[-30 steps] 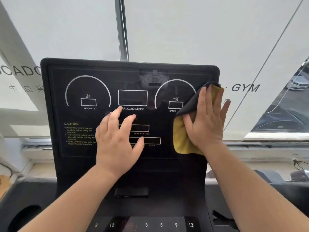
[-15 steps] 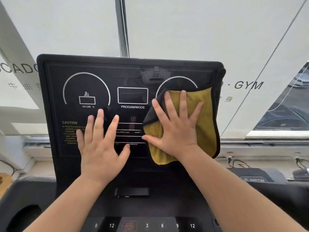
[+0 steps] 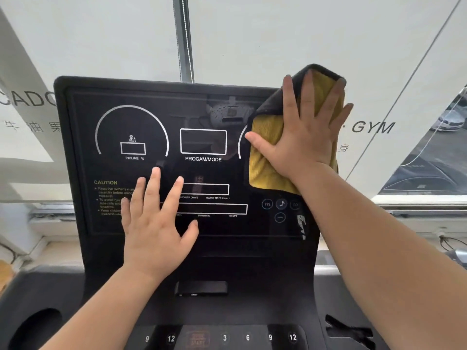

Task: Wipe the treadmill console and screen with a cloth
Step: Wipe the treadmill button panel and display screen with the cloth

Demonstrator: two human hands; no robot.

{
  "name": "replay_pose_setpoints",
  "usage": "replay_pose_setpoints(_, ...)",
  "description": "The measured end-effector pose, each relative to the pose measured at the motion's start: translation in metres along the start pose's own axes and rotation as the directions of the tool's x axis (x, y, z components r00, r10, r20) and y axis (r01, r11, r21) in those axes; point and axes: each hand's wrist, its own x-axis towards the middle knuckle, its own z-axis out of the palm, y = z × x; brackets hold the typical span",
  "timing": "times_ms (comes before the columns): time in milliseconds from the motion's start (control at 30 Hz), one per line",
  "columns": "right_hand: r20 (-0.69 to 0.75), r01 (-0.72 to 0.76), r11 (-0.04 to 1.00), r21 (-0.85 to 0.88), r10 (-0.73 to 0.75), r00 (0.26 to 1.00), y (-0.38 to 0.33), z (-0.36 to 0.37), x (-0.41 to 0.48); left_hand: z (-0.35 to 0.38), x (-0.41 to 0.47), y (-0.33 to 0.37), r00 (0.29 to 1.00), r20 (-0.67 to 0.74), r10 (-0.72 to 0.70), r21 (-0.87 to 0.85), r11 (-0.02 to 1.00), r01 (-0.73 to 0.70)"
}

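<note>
The black treadmill console screen (image 3: pixel 202 107) fills the middle of the head view, upright and glossy, with white dials and the words PROGAM/MODE. A yellow cloth with a dark edge (image 3: pixel 265 152) lies flat against the screen's upper right corner. My right hand (image 3: pixel 305 132) presses on it with fingers spread, and the cloth's top fold rises above the screen's edge. My left hand (image 3: pixel 156 228) rests flat on the lower left of the screen, fingers apart, covering part of the yellow CAUTION text. It holds nothing.
Below the screen runs a row of numbered buttons (image 3: pixel 247 337). A round cup holder (image 3: pixel 35 329) is sunk into the console's left wing. Behind the console stand a window frame post (image 3: pixel 184 39) and a pale blind printed GYM (image 3: pixel 372 127).
My right hand has slid the cloth up and to the right, from the screen's middle right to its top right corner. My left hand has stayed on the lower left, shifting only slightly.
</note>
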Motion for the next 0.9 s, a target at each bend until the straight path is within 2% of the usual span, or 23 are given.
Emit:
replay_pose_setpoints(133, -0.007, 0.009, 1.000, 0.017, -0.009, 1.000, -0.029, 0.005, -0.008, 0.000, 0.000, -0.002, 1.000, -0.002, 0.016, 0.010, 1.000, -0.016)
replay_pose_setpoints(333, 0.081, 0.276, 0.961, 0.022, -0.276, 0.958, -0.031, 0.042, -0.095, 0.001, 0.000, -0.001, 1.000, -0.010, 0.023, 0.019, 1.000, -0.023)
replay_pose_setpoints(433, 0.122, 0.322, 0.947, 0.020, -0.322, 0.939, 0.000, 0.055, -0.128, 0.003, 0.000, -0.001, 1.000, -0.008, 0.029, 0.018, 0.999, -0.029)
replay_pose_setpoints(500, 0.134, 0.289, 0.957, 0.004, -0.287, 0.948, 0.020, 0.055, -0.132, 0.003, 0.000, -0.003, 1.000, 0.000, 0.030, 0.009, 1.000, -0.030)
replay_pose_setpoints(633, 0.076, 0.113, 0.994, -0.012, -0.112, 0.991, 0.035, 0.037, -0.088, 0.002, 0.000, -0.004, 0.999, 0.003, 0.045, -0.005, 0.999, -0.045)
replay_pose_setpoints(767, 0.027, -0.003, 1.000, -0.013, 0.004, 1.000, 0.013, 0.011, -0.026, 0.000, 0.000, -0.007, 0.998, 0.001, 0.057, -0.025, 0.998, -0.057)
replay_pose_setpoints(900, 0.007, -0.101, 0.994, 0.031, 0.101, 0.995, -0.027, 0.003, -0.006, -0.001, 0.001, -0.008, 0.998, 0.000, 0.059, -0.033, 0.998, -0.059)
